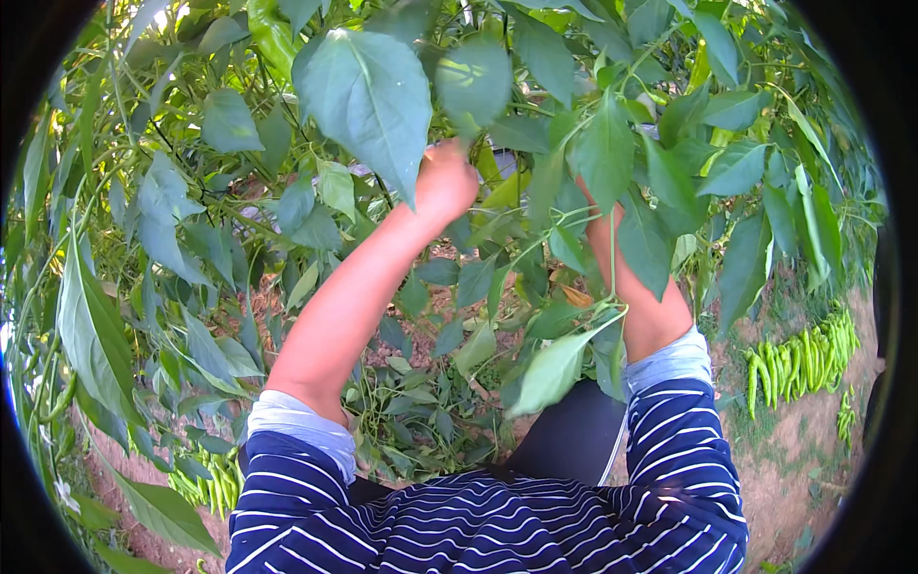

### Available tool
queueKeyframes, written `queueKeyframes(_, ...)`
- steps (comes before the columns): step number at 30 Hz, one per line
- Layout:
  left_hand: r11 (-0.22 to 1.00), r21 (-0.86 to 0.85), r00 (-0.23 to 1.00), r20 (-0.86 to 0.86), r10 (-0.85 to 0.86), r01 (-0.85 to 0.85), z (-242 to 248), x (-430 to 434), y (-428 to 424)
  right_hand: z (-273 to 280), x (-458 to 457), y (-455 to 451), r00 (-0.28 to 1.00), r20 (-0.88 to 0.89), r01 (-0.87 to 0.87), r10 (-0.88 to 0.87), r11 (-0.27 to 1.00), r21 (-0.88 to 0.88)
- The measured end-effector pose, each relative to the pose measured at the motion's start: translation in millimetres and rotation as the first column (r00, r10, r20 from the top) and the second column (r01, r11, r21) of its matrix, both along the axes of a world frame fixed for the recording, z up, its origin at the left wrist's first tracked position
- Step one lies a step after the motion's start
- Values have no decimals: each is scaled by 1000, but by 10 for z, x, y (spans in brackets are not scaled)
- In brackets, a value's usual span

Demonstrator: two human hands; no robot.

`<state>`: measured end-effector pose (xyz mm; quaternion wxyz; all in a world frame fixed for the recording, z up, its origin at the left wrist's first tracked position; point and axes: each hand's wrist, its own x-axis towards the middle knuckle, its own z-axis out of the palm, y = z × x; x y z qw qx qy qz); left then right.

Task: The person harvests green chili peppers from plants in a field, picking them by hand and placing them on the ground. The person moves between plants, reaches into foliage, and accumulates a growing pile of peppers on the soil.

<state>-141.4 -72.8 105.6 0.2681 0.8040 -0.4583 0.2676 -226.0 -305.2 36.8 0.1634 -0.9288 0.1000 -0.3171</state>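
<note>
My left hand (448,183) reaches into the pepper plants, its fingers curled. A blurred leaf and a broad green leaf (366,93) partly cover its fingertips, so any hold is hidden. My right hand (595,208) is deep in the foliage to the right, mostly behind hanging pepper leaves (608,143); only a strip of it and the forearm show. Pale yellow-green leaves (505,192) lie between the two hands. At the upper left, above my left hand, hangs a long green pepper (272,39).
A row of picked green peppers (803,359) lies on the soil at right, with a smaller bunch (846,416) below it. Another pile of peppers (215,481) is at lower left. Cut or fallen leafy stems (423,423) cover the ground before me. Branches crowd both sides.
</note>
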Motion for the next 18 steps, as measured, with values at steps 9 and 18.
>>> queueKeyframes(9, 986, 133, 981, -182, -74, 100, -61, 567, -600, -38, -356, -177, 994, 82, -71, 68, 997, 27)
queueKeyframes(18, 979, 120, 986, 15, -168, 165, 68, 461, -132, 148, -1176, -509, 924, 376, -93, 68, 994, 48)
